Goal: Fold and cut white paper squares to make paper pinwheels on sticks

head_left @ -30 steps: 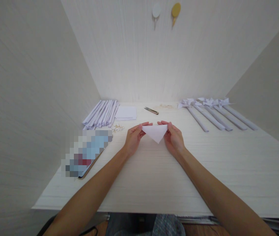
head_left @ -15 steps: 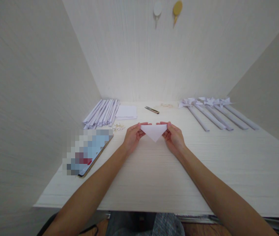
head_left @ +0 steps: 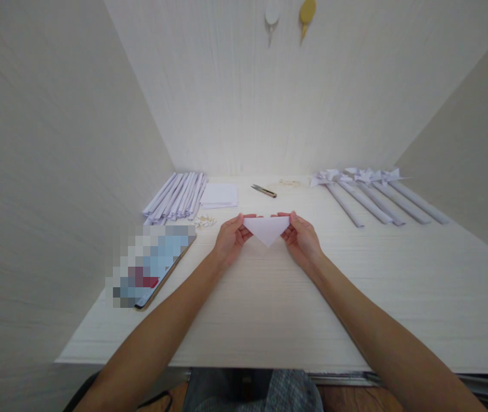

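Paper: white folded triangle (head_left: 266,230), long edge at the far side, point toward the body, just above the middle of the desk (head_left: 270,309)
Left hand: (head_left: 229,236) pinching the triangle's left corner, fingers closed on it
Right hand: (head_left: 302,238) pinching the right corner the same way
Far left: bundle of rolled paper tubes (head_left: 176,197), flat stack of white sheets (head_left: 220,195) just beside it, small pale bits (head_left: 205,220) in front
Near left: blurred tablet (head_left: 152,264)
Far middle: small cutter (head_left: 264,191)
Far right: row of paper pinwheels (head_left: 370,191) lying on long rolled stems
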Motion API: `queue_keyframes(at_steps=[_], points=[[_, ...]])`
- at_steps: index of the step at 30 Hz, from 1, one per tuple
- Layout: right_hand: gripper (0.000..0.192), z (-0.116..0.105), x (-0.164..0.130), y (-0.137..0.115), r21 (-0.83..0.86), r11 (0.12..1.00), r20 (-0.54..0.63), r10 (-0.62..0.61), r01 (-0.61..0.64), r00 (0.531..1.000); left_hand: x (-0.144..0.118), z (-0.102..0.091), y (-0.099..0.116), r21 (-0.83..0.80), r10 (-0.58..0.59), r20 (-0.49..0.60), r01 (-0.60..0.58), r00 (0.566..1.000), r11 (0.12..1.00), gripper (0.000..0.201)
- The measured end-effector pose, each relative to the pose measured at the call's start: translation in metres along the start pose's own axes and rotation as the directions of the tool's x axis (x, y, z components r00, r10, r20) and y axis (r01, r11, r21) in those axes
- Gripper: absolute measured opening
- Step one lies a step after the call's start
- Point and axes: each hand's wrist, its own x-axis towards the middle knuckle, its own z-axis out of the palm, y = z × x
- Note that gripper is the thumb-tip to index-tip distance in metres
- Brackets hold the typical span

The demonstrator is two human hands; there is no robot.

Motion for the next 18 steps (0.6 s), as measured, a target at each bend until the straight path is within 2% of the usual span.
queue_keyframes(at_steps=[7,18], points=[[0.030,-0.0006,-0.0006,-0.0011,-0.003,1.000,0.063,0.017,-0.017,0.998,0.0003,-0.0019,0.0031,-0.034,-0.060,0.025,0.061,0.998,0.998,0.029],[0.029,0.0011,-0.0064,-0.0039,0.013,0.997,0.206,0.073,-0.077,0.976,0.0039,-0.0081,0.0042,-0.057,-0.025,0.079,0.029,0.997,0.998,0.030]])
